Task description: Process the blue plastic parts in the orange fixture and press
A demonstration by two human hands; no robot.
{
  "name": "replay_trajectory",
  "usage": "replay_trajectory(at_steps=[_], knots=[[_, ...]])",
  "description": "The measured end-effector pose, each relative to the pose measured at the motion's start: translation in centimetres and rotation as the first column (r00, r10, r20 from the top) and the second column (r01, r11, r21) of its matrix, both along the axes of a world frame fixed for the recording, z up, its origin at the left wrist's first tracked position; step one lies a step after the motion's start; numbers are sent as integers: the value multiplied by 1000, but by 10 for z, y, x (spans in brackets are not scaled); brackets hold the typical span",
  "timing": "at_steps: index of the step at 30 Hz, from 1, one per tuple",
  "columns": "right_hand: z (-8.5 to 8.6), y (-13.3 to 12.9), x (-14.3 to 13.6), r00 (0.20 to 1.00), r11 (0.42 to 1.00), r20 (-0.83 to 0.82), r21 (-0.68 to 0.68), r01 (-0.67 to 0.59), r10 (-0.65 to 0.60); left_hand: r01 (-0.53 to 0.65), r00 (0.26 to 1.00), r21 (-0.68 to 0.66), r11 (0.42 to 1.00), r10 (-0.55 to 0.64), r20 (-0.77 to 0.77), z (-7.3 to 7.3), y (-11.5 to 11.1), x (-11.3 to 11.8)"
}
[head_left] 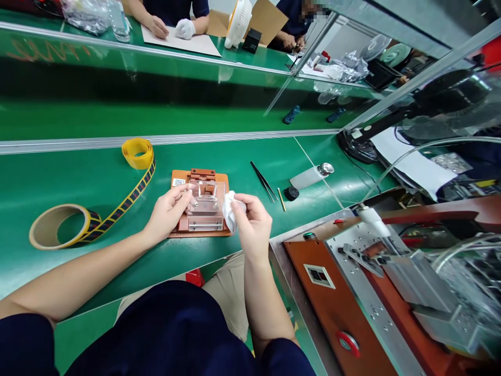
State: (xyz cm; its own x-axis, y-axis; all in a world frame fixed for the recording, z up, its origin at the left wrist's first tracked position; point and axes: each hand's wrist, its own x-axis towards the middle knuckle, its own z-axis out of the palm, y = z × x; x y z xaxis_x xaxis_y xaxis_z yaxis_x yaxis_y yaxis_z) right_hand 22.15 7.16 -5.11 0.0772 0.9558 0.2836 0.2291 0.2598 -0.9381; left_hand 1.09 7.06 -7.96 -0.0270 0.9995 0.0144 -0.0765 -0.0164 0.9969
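While the left hand [169,210] is pinching the left edge of a clear plate [205,206] between thumb and fingers, the right hand [253,222] is gripping a crumpled white cloth [230,211] at the plate's right side. The plate is lying over an orange-brown fixture [179,175], which is resting on the green table [219,151] directly before the person; whether the left fingers are lifting the plate or only steadying it, one cannot tell. A printed code label [179,183] is showing at the fixture's upper left corner. To the left, a large tape roll [36,234] is standing on the table, and its dark-patterned yellow strip [129,201] is running up to a smaller yellow coil [136,153]. To the right of the fixture, black tweezers [261,178] are lying aslant, with a thin yellowish stick [281,200] just beside their tips, and a black cap [291,194] is sitting near a white bottle [307,178] with a metal top. Farther right, a machine bearing a red button [348,343] is flanking the table. Beyond the green partition [136,115], a co-worker's bare hand and white-gloved hand [185,29] are resting over a pale sheet [188,46].
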Motion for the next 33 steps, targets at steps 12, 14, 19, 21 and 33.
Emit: replay_trajectory(at_steps=[12, 14, 19, 21, 33], knots=[[16, 14, -56, 941, 978, 320, 204, 45, -110, -19, 999, 46, 999, 21, -44, 3, -3, 4], [10, 12, -59, 918, 981, 383, 192, 31, -104, -24, 999, 53, 998, 26, -47, 2, -3, 4], [0, 9, -66, 863, 991, 502, 132, -23, -47, -33, 996, 95, 995, 40, -82, -3, -2, 4], [-2, 12, -67, 865, 988, 500, 150, -37, -44, -27, 995, 112, 993, 38, -96, -5, -2, 3], [-4, 12, -50, 993, 996, 113, 81, -43, 33, 18, 998, 85, 996, -13, -57, -7, -2, 0]])
